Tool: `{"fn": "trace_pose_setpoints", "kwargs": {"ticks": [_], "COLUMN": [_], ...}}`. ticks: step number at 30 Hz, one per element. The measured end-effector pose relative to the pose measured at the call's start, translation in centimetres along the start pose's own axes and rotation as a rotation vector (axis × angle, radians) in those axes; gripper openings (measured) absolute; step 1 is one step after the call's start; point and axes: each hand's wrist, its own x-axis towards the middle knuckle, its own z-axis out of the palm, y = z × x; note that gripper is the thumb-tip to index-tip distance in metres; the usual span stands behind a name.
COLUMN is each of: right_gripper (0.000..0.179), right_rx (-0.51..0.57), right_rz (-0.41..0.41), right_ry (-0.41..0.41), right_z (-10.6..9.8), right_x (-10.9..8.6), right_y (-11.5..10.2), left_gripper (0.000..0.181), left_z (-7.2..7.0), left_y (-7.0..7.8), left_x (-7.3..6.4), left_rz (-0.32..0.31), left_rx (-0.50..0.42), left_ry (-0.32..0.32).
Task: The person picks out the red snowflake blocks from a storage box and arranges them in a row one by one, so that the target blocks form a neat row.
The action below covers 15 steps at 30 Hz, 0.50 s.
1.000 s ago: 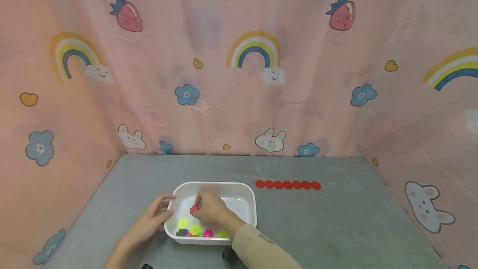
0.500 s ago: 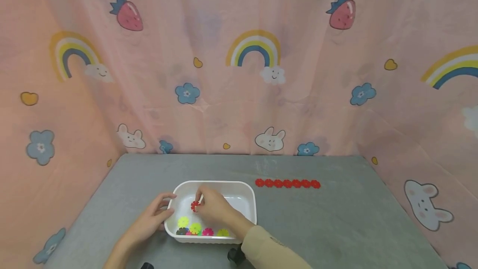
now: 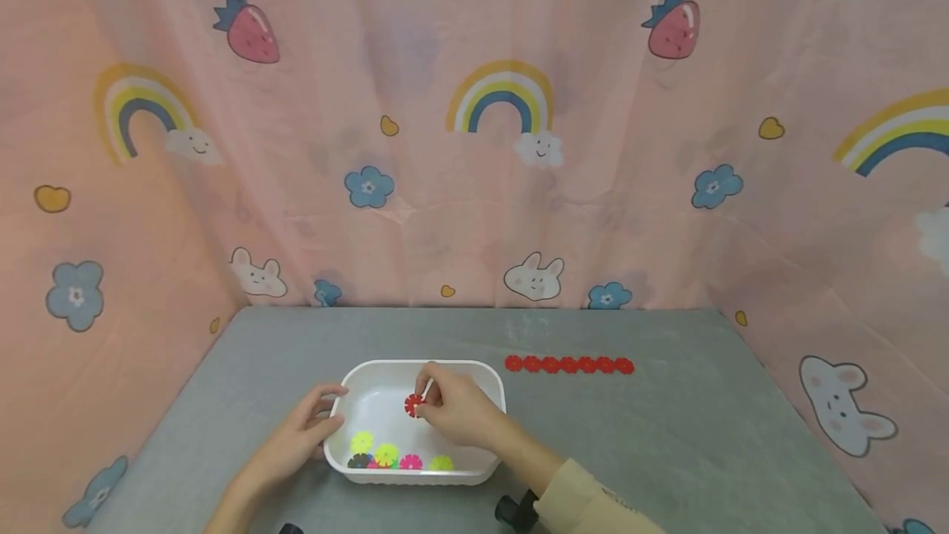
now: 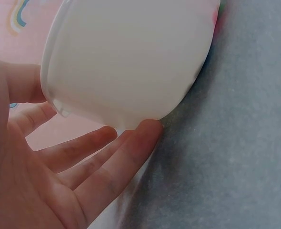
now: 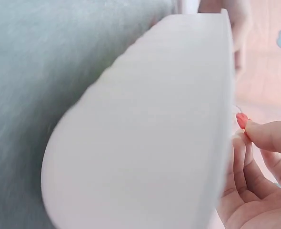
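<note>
A red flower-shaped snowflake disc (image 3: 413,405) is pinched between the thumb and fingertips of my right hand (image 3: 463,409), over the inside of a white plastic tray (image 3: 415,477). In the right wrist view the disc (image 5: 242,120) shows edge-on just past the rim. My left hand (image 3: 291,439) holds the tray's left end, its fingertips at the rim and against the outer wall (image 4: 126,62). Several loose discs, yellow (image 3: 362,442), pink (image 3: 411,461) and dark (image 3: 359,461), lie along the tray's near side.
A straight row of several red discs (image 3: 568,364) lies on the grey table (image 3: 638,443), right of the tray. A pink patterned curtain (image 3: 504,213) encloses the table's back and sides. Black devices (image 3: 516,511) sit at the wrists.
My right hand has moved to the right and slightly up within the tray, carrying the pinched red disc along. The left hand and the row of red discs stay in place.
</note>
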Motion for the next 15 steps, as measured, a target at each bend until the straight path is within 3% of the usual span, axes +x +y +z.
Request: {"fn": "trace_pose_setpoints", "kwargs": {"ticks": [7, 15], "right_gripper": [0.017, 0.015], "right_rx": [0.016, 0.012], "right_rz": [-0.062, -0.045], "right_ry": [0.036, 0.07], "right_z": [-2.6, -6.1], "right_x": [-2.0, -4.0], "right_y": [1.4, 2.9], "left_gripper": [0.043, 0.043], "left_z": [0.1, 0.0], "left_y": [-0.1, -0.1], "left_x": [0.0, 0.0], "left_rz": [-0.009, -0.005], "left_rx": [0.0, 0.006], "left_ry": [0.013, 0.012]}}
